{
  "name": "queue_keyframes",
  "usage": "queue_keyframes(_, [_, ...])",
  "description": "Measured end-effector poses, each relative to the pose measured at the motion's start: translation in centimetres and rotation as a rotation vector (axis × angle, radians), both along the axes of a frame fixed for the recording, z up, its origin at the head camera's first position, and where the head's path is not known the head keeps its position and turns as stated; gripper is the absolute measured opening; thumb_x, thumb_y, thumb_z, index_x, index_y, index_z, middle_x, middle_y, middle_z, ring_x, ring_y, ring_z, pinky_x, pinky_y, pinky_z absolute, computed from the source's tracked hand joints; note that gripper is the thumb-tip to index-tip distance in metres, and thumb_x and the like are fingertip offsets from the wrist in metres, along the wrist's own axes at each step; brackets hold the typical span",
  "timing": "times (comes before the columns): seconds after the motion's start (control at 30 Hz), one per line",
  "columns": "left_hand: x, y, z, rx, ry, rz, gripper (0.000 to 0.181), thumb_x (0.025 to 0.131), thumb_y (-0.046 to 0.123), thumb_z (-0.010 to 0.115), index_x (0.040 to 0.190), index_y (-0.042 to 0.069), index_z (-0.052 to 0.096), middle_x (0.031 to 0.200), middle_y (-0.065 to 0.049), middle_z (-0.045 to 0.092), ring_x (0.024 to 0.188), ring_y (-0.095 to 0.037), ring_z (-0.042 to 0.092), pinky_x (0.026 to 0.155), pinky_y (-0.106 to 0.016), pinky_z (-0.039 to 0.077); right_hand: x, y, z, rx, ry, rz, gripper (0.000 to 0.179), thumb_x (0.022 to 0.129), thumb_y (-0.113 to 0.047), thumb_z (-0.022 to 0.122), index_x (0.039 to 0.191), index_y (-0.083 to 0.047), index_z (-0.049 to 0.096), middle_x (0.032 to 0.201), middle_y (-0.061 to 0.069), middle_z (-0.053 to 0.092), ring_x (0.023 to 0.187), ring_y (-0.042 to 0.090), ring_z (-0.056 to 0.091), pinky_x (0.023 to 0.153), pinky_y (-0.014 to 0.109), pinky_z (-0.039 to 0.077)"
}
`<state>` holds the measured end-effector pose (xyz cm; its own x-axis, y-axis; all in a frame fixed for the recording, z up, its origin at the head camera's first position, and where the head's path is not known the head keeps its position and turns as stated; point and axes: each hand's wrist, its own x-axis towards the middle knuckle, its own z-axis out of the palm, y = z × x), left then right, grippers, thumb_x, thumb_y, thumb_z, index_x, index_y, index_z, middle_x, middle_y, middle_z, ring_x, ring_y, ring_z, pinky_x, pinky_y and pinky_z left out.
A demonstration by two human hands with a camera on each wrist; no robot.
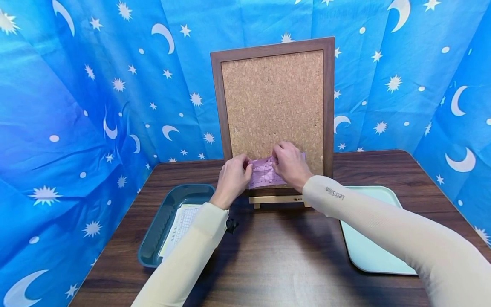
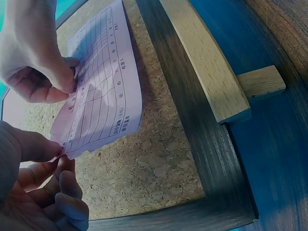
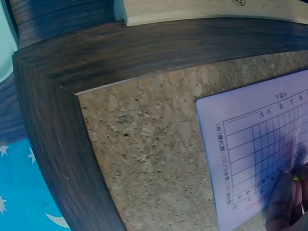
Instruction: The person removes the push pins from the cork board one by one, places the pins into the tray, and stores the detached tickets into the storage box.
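A pink printed form slip [image 1: 262,178] lies against the lower part of a cork board [image 1: 272,102] with a dark wooden frame. My left hand [image 1: 233,178] pinches the slip's left edge between thumb and fingers, seen close up in the left wrist view. Curled over the slip's upper part, my right hand [image 1: 290,165] has its fingertips at the paper. In the right wrist view a small yellow-green thing [image 3: 296,177] peeks out between those fingertips, mostly hidden. The slip's far corner [image 3: 207,108] lies on the cork, apart from the frame.
The board leans on a light wooden stand [image 1: 274,199] on the dark table [image 1: 284,256]. At left, a teal tray [image 1: 147,245] holds printed papers [image 1: 184,221]. A pale green tray [image 1: 374,249] lies at right, partly under my right sleeve. Blue star-patterned cloth [image 1: 184,85] hangs behind.
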<state>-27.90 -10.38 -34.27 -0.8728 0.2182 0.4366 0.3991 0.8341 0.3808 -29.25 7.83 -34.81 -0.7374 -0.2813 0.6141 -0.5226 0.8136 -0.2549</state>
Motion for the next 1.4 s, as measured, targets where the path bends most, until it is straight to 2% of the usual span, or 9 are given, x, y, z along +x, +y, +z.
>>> queue_keyframes(0.6, [-0.2,0.0,0.0,0.006,-0.011,0.004,0.008,0.092,0.016,0.06,0.088,0.009,0.063,0.079,-0.003,0.06,0.066,-0.019,0.053,0.058,-0.032,0.045,-0.1,0.9,-0.8,-0.013,0.089,0.085,0.016,0.072,0.001,0.066,0.076,-0.008,0.054,0.078,0.003,0.05,0.074,0.02,0.048,0.066,0.033,0.044])
queue_keyframes(0.97, [-0.2,-0.3,-0.1,0.019,-0.002,0.001,0.009,0.092,0.016,0.06,0.089,0.008,0.064,0.08,-0.005,0.061,0.066,-0.019,0.054,0.059,-0.032,0.045,0.4,1.7,-0.9,-0.025,0.102,0.138,0.014,0.074,-0.001,0.068,0.082,-0.006,0.058,0.082,0.003,0.052,0.078,0.019,0.049,0.069,0.032,0.045])
queue_keyframes(1.23, [-0.1,-0.8,0.1,0.023,-0.02,0.007,0.008,0.092,0.015,0.061,0.093,0.007,0.064,0.086,-0.006,0.062,0.071,-0.02,0.055,0.064,-0.033,0.048,0.7,2.5,-1.1,-0.036,0.134,0.144,0.011,0.076,0.001,0.065,0.082,-0.005,0.059,0.082,0.003,0.053,0.078,0.019,0.05,0.071,0.033,0.045])
queue_keyframes(1.4, [0.0,-1.1,0.4,0.015,0.003,0.016,0.007,0.092,0.013,0.062,0.093,0.007,0.065,0.088,-0.007,0.064,0.073,-0.021,0.056,0.067,-0.036,0.048,0.9,3.0,-1.1,-0.03,0.151,0.154,0.011,0.076,0.0,0.066,0.082,-0.006,0.058,0.084,0.003,0.054,0.079,0.019,0.05,0.071,0.033,0.045])
